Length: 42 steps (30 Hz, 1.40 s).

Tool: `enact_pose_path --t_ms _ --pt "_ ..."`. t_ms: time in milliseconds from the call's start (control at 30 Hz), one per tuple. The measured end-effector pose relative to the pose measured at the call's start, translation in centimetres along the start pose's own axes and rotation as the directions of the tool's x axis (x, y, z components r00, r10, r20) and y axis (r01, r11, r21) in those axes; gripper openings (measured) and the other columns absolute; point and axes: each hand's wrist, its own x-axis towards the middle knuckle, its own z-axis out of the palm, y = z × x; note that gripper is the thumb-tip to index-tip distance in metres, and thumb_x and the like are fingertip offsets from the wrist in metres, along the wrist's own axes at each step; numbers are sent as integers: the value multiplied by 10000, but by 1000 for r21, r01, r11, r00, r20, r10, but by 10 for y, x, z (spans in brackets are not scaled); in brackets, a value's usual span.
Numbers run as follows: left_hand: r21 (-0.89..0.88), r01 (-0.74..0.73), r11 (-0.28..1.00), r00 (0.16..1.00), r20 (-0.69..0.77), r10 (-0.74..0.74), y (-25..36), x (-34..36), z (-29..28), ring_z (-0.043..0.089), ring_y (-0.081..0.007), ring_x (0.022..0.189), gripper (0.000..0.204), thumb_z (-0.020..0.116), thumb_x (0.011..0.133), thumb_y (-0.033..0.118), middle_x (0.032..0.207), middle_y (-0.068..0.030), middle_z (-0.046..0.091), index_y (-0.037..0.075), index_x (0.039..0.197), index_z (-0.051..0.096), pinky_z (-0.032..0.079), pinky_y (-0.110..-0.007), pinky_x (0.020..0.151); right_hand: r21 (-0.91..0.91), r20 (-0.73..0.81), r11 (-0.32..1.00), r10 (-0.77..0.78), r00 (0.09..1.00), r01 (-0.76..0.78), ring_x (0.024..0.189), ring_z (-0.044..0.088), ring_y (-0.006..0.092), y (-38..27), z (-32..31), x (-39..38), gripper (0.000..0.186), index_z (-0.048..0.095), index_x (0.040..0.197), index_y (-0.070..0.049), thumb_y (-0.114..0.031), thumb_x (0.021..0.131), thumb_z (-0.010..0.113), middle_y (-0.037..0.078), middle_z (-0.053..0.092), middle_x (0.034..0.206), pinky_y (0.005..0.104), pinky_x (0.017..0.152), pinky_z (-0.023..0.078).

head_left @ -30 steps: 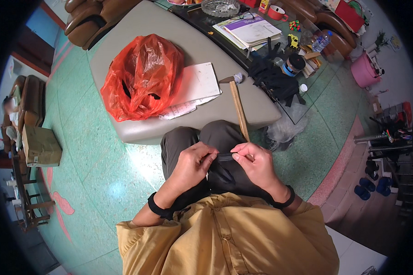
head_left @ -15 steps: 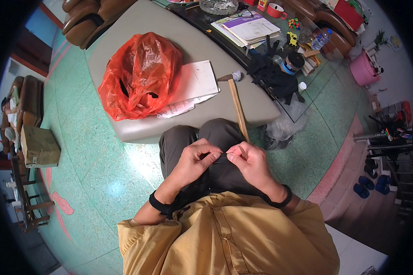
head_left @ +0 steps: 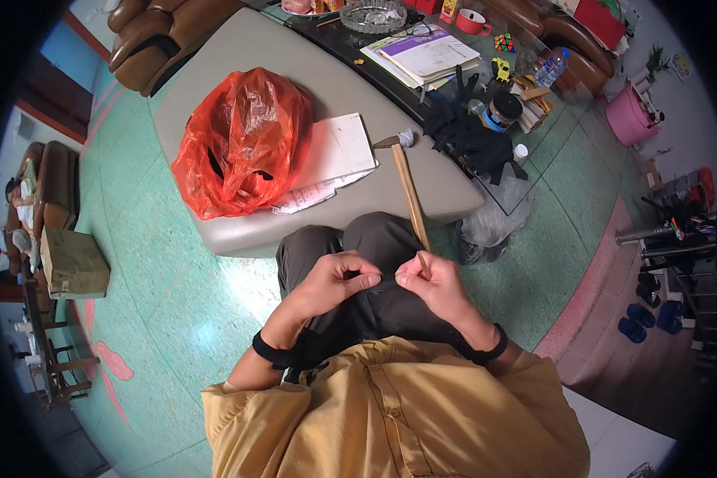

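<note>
Above my lap, my left hand (head_left: 336, 282) is closed, thumb and forefinger pinched together; anything between those fingertips is too small to make out. Just right of it, with a small gap between, my right hand (head_left: 436, 285) pinches too. A thin brown piece (head_left: 425, 264) pokes up from the right hand's fingers. Beyond that hand, a long wooden stick (head_left: 409, 191) rests on the grey padded bench (head_left: 243, 242), its near end by my right knee. A small tool (head_left: 388, 143) with a brown flat part and a pale wrapped end lies past the stick's far end.
On the bench, a red plastic bag (head_left: 247, 147) partly covers a white board (head_left: 342, 147) and papers. Beyond stands a dark glass-topped table with papers (head_left: 434, 54), black cloth (head_left: 462, 131) and a jar (head_left: 502, 110). A cardboard box (head_left: 76, 261) sits on the floor at left.
My hands have drawn slightly apart. A dark thin thing seen between the fingertips before no longer shows there. The view has shifted a little.
</note>
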Motion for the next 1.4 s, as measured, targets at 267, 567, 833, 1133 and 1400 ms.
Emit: enact_pose_path --t_ms 267,567,833,1133,1400 --pt "171 127 977 983 114 -147 14 9 -12 549 -88 614 142 707 757 121 675 -31 624 -5 792 653 458 -245 604 -253 271 964 -5 963 77 706 525 60 -1 -12 4 104 577 866 9 -82 824 602 36 590 758 231 626 444" --pt "-140 174 975 939 -276 -207 3 18 5 460 -24 626 175 721 759 133 698 44 551 16 746 591 361 -190 534 -187 95 980 -53 994 70 548 484 102 -7 -4 9 157 550 785 15 -123 809 620 96 549 613 280 516 414" --pt "173 10 985 860 -504 80 -5 7 40 564 -179 661 170 600 824 86 758 -106 583 -11 963 614 445 -277 621 -238 -109 953 -218 970 187 561 468 74 2 7 21 166 546 791 3 -135 782 639 57 530 614 248 523 405" --pt "252 -59 966 842 -507 184 -1 7 41 553 -168 698 158 629 769 -1 783 -92 570 -13 926 624 440 -253 630 208 -42 978 24 999 -15 593 423 24 15 11 36 163 575 824 -1 -158 841 617 -42 498 636 209 524 366" --pt "68 -2 998 818 -574 41 -7 9 44 487 -33 658 107 596 816 24 760 8 576 -29 902 629 394 -170 575 -14 -161 998 -65 985 64 600 429 36 8 19 30 190 600 800 11 -171 858 598 -20 502 609 221 525 378"
